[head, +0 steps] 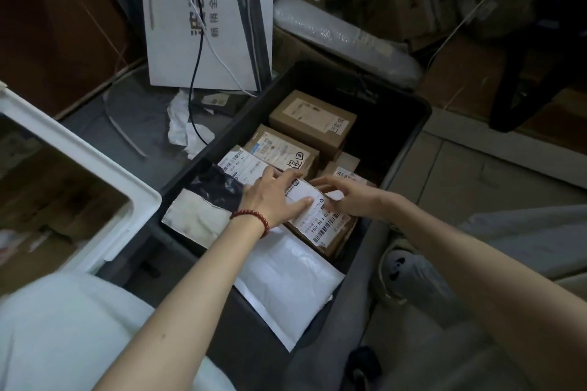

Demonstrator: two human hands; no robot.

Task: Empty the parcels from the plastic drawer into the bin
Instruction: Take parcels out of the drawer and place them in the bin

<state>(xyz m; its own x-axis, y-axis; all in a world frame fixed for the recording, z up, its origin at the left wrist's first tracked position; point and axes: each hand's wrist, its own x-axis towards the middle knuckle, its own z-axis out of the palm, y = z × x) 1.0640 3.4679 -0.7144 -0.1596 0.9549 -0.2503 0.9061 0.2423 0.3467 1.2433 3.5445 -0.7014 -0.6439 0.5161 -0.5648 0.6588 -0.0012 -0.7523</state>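
Note:
A dark grey plastic container holds several parcels. Both hands grip a brown cardboard parcel with a white barcode label lying on top of the pile. My left hand, with a red bead bracelet at the wrist, lies over its left end. My right hand clasps its far right end. Around it lie a white padded envelope, a black poly bag, a pale parcel and labelled brown boxes further back. A white-rimmed container with dim cardboard shapes inside stands at the left.
A tall white printed carton leans behind the container, with black and white cables hanging across it. Crumpled paper lies at its foot. A bubble-wrap roll and stacked cartons fill the back right. My shoe is beside the container's right wall.

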